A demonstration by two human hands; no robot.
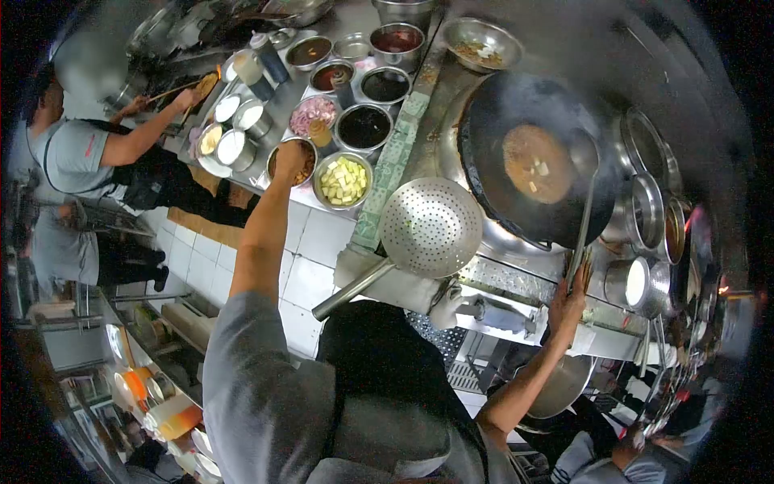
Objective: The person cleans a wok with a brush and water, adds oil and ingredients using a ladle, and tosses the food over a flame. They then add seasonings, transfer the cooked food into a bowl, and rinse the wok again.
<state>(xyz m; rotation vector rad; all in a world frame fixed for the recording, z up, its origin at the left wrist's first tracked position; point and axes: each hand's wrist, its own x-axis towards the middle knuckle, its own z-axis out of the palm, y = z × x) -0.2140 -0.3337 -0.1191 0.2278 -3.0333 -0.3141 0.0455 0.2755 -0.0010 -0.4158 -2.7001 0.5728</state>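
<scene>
My left hand (292, 158) reaches into a round metal container (272, 172) of brown pieces; its fingers are hidden inside. Beside it stand a bowl of pale green cubes (343, 180) and one of chopped pink onion (311, 117). My right hand (569, 302) is wrapped round the handle of a ladle (589, 211), whose bowl rests in a large black wok (501, 194). Brown liquid (536, 164) with a few pale pieces lies in the wok, and steam rises from it. Between my arms sits a perforated metal strainer (431, 228), its handle towards me.
Containers of dark sauces (364, 127) and squeeze bottles (268, 56) stand beyond my left hand. A metal bowl (483, 45) sits behind the wok. Pots (645, 211) line the right side. A co-worker (89, 149) stands at the left; other people are partly visible.
</scene>
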